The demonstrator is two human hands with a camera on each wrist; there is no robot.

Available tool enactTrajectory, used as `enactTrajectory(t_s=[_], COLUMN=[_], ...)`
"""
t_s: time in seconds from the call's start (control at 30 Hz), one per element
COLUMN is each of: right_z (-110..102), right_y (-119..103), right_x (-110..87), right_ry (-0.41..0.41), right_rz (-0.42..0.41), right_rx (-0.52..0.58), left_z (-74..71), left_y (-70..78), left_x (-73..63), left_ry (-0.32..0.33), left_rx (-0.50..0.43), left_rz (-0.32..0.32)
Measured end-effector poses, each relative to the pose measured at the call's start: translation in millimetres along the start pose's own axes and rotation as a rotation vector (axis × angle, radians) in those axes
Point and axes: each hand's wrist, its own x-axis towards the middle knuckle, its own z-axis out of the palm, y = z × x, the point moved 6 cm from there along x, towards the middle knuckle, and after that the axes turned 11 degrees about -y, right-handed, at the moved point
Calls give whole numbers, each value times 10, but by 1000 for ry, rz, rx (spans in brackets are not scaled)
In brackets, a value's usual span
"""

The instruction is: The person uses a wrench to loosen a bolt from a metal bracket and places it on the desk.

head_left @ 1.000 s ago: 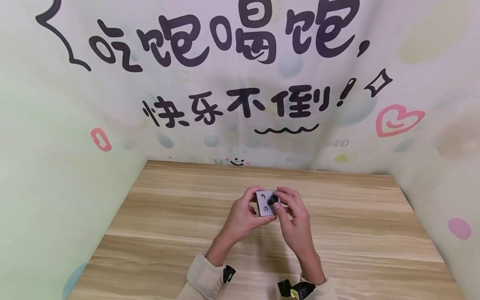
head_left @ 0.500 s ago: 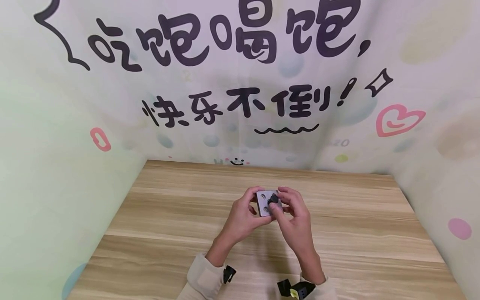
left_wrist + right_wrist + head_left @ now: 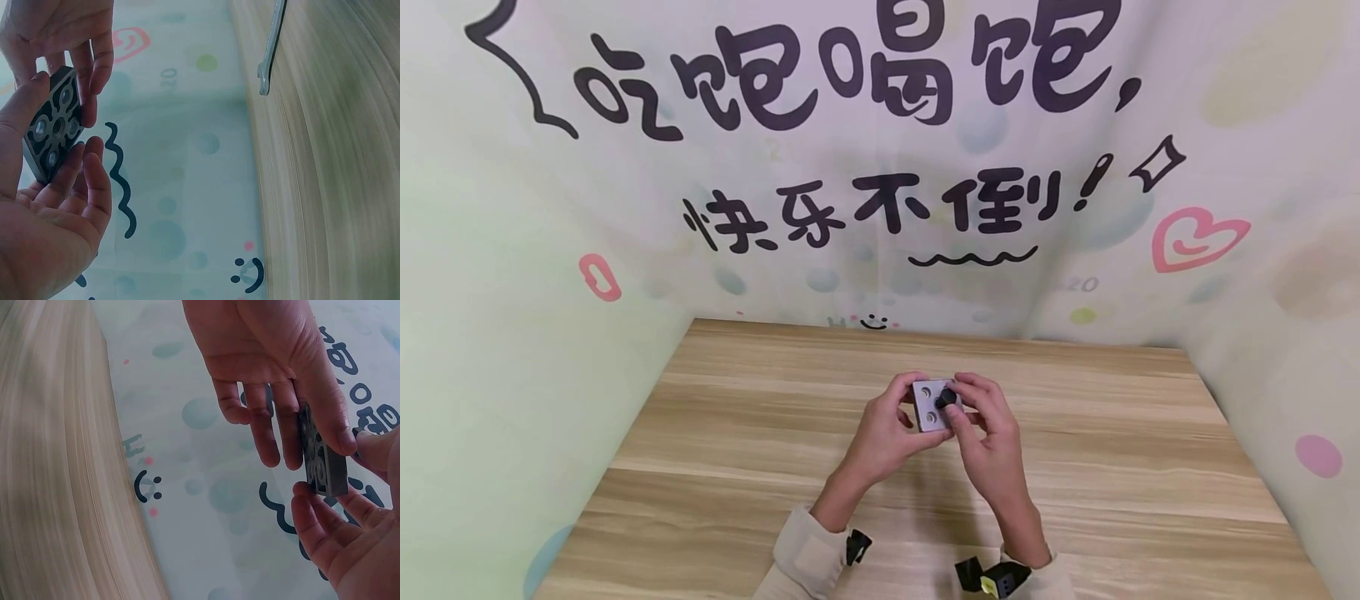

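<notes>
In the head view a small square metal plate [image 3: 925,405] with round holes is held up above the table. My left hand [image 3: 883,429] grips it by its left side and lower edge. A black bolt [image 3: 948,397] projects from its middle, pinched between the thumb and fingers of my right hand [image 3: 994,433]. From the left wrist, the back of the plate [image 3: 55,122] shows several holes in a dark recessed pattern. The plate [image 3: 335,472] appears nearly edge-on in the right wrist view, where the bolt's head cannot be made out.
A silver wrench [image 3: 271,47] lies on the wooden table in the left wrist view. Behind the table [image 3: 760,392] hangs a pale printed backdrop [image 3: 820,292] with large dark writing. Side walls [image 3: 475,350] close off left and right.
My right thumb slid across the plate over its lower hole half a second ago and is now back beside the bolt. The plate and my left hand stay nearly in place.
</notes>
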Motion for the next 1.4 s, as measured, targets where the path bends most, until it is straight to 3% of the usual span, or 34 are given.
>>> enactTrajectory(t_s=[0.1, 0.43, 0.77, 1.17, 1.4], right_z=[5, 17, 17, -24, 14], right_y=[44, 168, 154, -237, 43], right_x=[-2, -2, 8, 53, 5], right_ry=[-7, -45, -18, -18, -32], right_rz=[6, 90, 70, 8, 9], right_rx=[-1, 59, 16, -31, -16], left_z=[-4, -9, -15, -16, -20], left_y=[4, -14, -9, -1, 17], left_x=[3, -5, -5, -7, -10], left_ry=[4, -20, -21, -4, 3], left_rx=[4, -28, -12, -4, -13], left_rz=[12, -41, -37, -36, -30])
